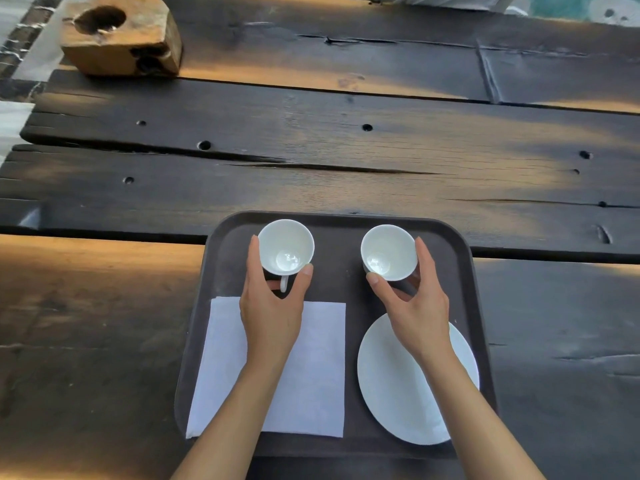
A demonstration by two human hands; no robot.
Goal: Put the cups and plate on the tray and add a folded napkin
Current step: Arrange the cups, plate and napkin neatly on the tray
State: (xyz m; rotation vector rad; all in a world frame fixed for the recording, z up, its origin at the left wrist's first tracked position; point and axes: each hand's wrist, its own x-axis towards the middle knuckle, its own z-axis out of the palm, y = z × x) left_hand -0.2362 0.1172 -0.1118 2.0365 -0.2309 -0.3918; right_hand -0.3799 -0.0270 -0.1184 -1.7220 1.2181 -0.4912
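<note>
Dark brown tray [349,271] is sitting on the wooden table [311,150], near edge. Both forearms are reaching forward over it. The left hand [272,306] is curling thumb and fingers round the left cup [286,245] (handle pointing near), and the right hand [417,306] is gripping the right cup [388,251] likewise, both at the tray's far side. The folded napkin [311,375] is lying near-left and the plate [391,393] near-right.

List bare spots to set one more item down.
On the dark brown rectangular tray, only the strip between the left white ceramic cup and right white ceramic cup is bare. Near half crowded: folded white napkin, round white plate, thin gap between. Left hand and right hand grip the cups. Dark wooden plank table past the far rim is bare.
</note>
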